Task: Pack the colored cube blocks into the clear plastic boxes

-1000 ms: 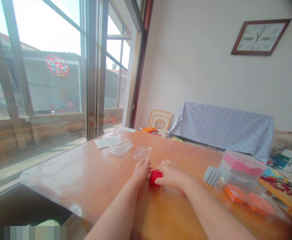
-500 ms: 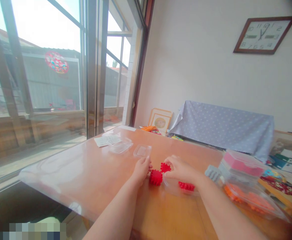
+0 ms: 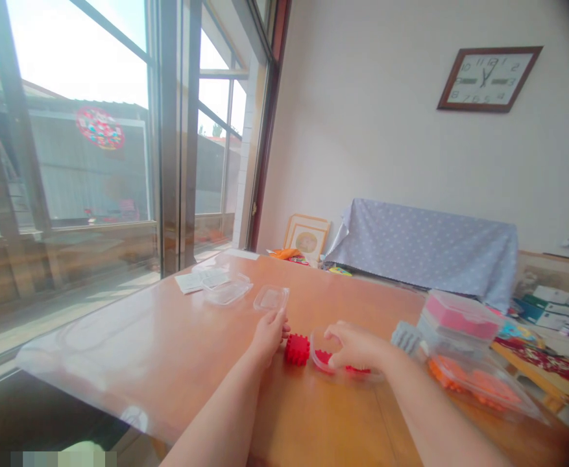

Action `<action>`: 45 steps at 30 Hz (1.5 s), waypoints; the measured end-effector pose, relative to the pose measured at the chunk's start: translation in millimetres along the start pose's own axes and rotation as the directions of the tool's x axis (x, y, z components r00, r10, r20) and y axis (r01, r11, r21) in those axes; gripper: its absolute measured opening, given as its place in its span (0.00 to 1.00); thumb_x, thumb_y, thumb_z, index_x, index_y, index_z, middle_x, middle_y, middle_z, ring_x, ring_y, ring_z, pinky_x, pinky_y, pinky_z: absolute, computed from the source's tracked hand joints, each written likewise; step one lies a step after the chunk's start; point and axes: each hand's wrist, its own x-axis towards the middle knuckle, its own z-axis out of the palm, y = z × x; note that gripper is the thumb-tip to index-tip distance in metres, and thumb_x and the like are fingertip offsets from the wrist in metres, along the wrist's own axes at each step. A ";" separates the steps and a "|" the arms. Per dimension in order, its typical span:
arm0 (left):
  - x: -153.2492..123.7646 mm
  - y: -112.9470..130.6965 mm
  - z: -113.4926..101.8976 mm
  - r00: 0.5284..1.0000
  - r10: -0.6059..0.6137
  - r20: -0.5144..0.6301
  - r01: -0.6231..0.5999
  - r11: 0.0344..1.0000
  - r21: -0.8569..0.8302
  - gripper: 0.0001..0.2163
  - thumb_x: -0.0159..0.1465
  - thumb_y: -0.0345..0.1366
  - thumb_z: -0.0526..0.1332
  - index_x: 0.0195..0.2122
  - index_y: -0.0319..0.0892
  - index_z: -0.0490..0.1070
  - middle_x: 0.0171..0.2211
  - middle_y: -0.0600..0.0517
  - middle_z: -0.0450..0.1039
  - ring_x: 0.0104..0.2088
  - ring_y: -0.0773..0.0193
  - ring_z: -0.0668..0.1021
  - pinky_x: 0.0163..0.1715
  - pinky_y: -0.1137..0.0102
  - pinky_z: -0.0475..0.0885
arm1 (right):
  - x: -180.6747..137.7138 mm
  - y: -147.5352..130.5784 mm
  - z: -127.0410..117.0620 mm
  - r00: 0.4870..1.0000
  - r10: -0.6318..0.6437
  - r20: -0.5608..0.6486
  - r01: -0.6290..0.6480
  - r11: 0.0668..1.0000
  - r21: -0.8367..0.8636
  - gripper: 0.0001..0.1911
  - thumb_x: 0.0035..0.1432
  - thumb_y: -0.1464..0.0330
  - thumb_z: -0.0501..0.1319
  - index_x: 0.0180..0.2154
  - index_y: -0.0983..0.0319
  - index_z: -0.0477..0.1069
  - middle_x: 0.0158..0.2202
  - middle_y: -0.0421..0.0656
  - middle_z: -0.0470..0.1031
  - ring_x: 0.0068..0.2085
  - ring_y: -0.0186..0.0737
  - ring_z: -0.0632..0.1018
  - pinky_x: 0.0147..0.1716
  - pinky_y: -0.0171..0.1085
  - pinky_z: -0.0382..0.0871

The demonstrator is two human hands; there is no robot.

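Observation:
A red toothed block [image 3: 297, 349] sits on the wooden table [image 3: 167, 350]. My left hand [image 3: 268, 336] rests against its left side, fingers curled round it. My right hand [image 3: 355, 346] reaches into a clear shallow container [image 3: 319, 353] just right of the block, fingers bent over red toothed pieces [image 3: 324, 357] lying inside. Whether the right fingers grip a piece is hidden.
Clear plastic lids [image 3: 270, 298] and a tray [image 3: 226, 290] with paper slips lie farther back on the table. At right stand a grey toothed block [image 3: 405, 337], a stack of clear boxes with pink contents [image 3: 457, 318] and orange pieces [image 3: 479, 386]. A window runs along the left.
My right hand has dropped from beside the red block down into the clear container, taking the second red piece with it. The left hand has stayed on the block.

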 end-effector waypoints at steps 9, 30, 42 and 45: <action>0.7 0.3 1.4 1.000 -0.018 0.008 0.018 0.999 -0.034 0.27 0.57 0.63 0.59 0.34 0.39 0.68 0.26 0.51 0.72 0.22 0.67 0.73 0.23 0.73 0.63 | -0.5 -10.2 11.0 0.998 -0.055 0.002 0.054 0.987 0.153 0.09 0.56 0.72 0.57 0.35 0.60 0.76 0.32 0.39 0.78 0.33 0.36 0.73 0.33 0.33 0.60; -5.2 5.8 2.3 1.000 -0.010 -0.009 0.010 1.000 -0.007 0.26 0.60 0.62 0.57 0.34 0.39 0.69 0.26 0.50 0.73 0.23 0.66 0.74 0.23 0.72 0.64 | 15.8 -66.5 15.3 0.982 -0.137 -0.133 0.122 0.986 -0.116 0.15 0.51 0.57 0.66 0.37 0.59 0.75 0.42 0.46 0.75 0.47 0.50 0.72 0.43 0.41 0.59; -4.5 3.4 3.0 1.000 -0.004 -0.007 0.003 1.000 -0.017 0.24 0.60 0.60 0.58 0.34 0.39 0.68 0.26 0.50 0.73 0.22 0.67 0.73 0.23 0.72 0.63 | 2.9 -26.7 -1.5 0.960 -0.056 -0.275 0.079 0.994 0.073 0.24 0.49 0.59 0.68 0.49 0.54 0.72 0.44 0.42 0.71 0.44 0.42 0.73 0.42 0.37 0.62; -3.7 2.4 2.6 1.000 0.000 -0.012 0.000 1.000 -0.015 0.25 0.59 0.60 0.59 0.34 0.39 0.69 0.26 0.50 0.73 0.22 0.68 0.72 0.24 0.72 0.63 | -5.9 -7.7 -5.1 0.979 -0.024 -0.204 0.041 0.996 0.080 0.22 0.49 0.61 0.68 0.48 0.54 0.73 0.43 0.41 0.71 0.41 0.40 0.73 0.39 0.36 0.63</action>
